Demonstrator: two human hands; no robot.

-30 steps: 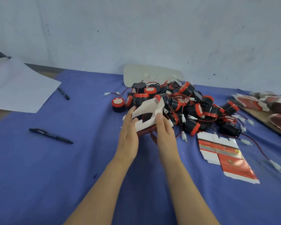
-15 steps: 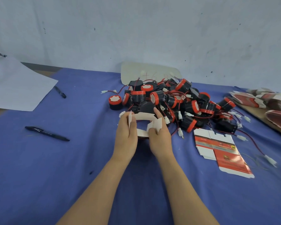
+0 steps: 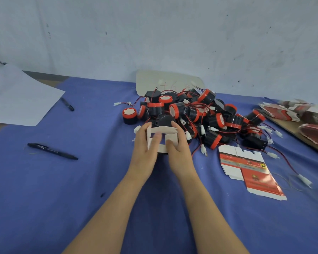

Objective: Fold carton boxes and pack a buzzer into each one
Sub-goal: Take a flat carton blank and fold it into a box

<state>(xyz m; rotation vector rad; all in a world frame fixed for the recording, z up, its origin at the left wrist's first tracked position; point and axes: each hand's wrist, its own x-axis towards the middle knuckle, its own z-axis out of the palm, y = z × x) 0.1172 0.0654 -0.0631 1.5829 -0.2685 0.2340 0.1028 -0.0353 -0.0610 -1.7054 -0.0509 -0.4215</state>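
Observation:
A small white carton box (image 3: 163,132), partly folded with its flaps up, stands on the blue cloth between my two hands. My left hand (image 3: 145,147) grips its left wall, thumb inside over a flap. My right hand (image 3: 178,145) holds the right wall, thumb pressing a flap inward. Just behind the box lies a heap of black buzzers with red rings (image 3: 196,114), their red wires and white plugs tangled. A flat unfolded red and white carton (image 3: 250,171) lies to the right of my right arm.
Two black pens (image 3: 51,151) (image 3: 67,104) lie on the blue cloth (image 3: 44,198) at left, near a white paper sheet (image 3: 17,99). Stacks of flat red cartons (image 3: 301,114) sit on a wooden board at far right. A pale oval board (image 3: 165,81) leans on the wall.
The box has been turned from tilted to upright on the cloth, and my thumbs have moved in over its flaps, folding them inward.

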